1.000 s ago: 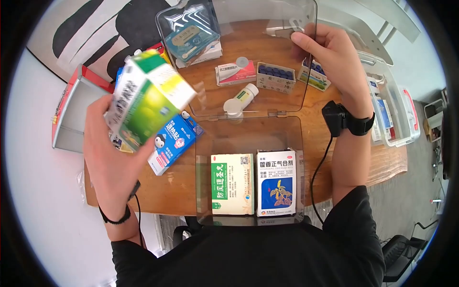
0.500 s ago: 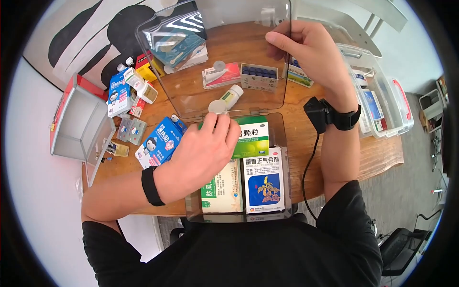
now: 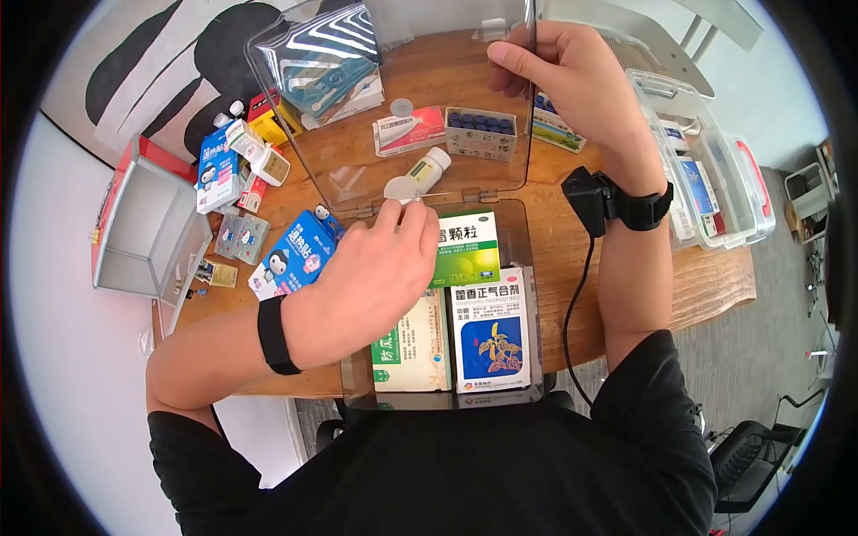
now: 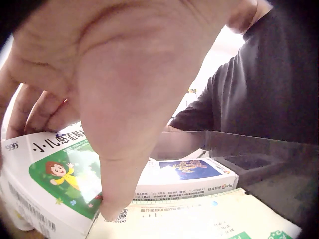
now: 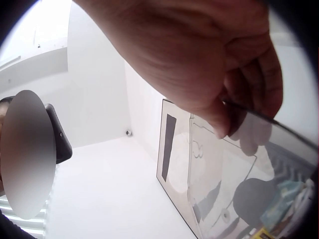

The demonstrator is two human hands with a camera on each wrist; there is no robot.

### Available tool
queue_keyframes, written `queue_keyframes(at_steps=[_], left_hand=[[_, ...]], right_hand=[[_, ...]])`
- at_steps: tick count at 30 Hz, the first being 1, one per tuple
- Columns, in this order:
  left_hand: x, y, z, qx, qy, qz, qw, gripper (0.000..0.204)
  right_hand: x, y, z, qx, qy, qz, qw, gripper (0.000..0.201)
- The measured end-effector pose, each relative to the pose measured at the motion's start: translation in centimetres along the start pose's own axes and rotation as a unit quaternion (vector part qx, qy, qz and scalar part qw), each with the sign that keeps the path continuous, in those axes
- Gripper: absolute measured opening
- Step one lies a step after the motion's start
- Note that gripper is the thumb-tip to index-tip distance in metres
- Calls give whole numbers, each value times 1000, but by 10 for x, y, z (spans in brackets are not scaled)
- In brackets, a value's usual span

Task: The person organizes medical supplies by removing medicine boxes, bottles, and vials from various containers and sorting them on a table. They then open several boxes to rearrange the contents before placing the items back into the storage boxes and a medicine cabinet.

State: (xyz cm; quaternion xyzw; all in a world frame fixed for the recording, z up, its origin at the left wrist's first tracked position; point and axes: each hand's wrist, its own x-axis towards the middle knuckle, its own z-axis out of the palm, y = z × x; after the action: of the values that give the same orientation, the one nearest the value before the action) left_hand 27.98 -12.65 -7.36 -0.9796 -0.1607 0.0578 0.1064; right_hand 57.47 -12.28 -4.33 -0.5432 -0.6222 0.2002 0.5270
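The left hand holds a green and white box at the hinge end of a clear case, above two boxes lying inside. In the left wrist view its thumb and fingers straddle the same box. Below lie a cream and green box and a white box with a blue picture. The right hand pinches the edge of the raised transparent lid; in the right wrist view, thumb and fingers grip that lid.
Behind the lid are a pink box, a white bottle and a box of blue-capped vials. A blue box and an open red-edged case are at the left; a clear bin is at the right.
The left hand has brought the green and white box from the left, over to the case, and lowered it there. The right hand still holds the lid, slightly further left in view.
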Motion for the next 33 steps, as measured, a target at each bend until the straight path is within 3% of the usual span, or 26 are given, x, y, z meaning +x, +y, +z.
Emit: queue_keyframes(at_steps=[6,16,22,25,28,30,33], left_hand=[[-3,0,-10,10,38,6,999,88],[-4,-1,-3,26,19,7,999,83],[-12,-9,-12,-85,-2,11,996,73],[-16,-11,-12,-175,36,21,984,66],[-14,-14,-12,-225,-14,4,974,59],[-12,-13,-16,-236,65,6,970,53],[-4,-9,-15,-150,90,36,984,51]], right_hand=[[0,1,-1,1,-2,-3,1000,35],[-1,-4,-1,-13,-15,10,1000,28],[-2,-7,-1,-14,-13,17,1000,27],[-1,-5,-2,-19,-19,16,1000,27],[-1,-3,-1,-6,-5,4,1000,36],[-2,-3,-1,-2,-2,5,1000,36],[-3,-5,-1,-17,-10,13,1000,27]])
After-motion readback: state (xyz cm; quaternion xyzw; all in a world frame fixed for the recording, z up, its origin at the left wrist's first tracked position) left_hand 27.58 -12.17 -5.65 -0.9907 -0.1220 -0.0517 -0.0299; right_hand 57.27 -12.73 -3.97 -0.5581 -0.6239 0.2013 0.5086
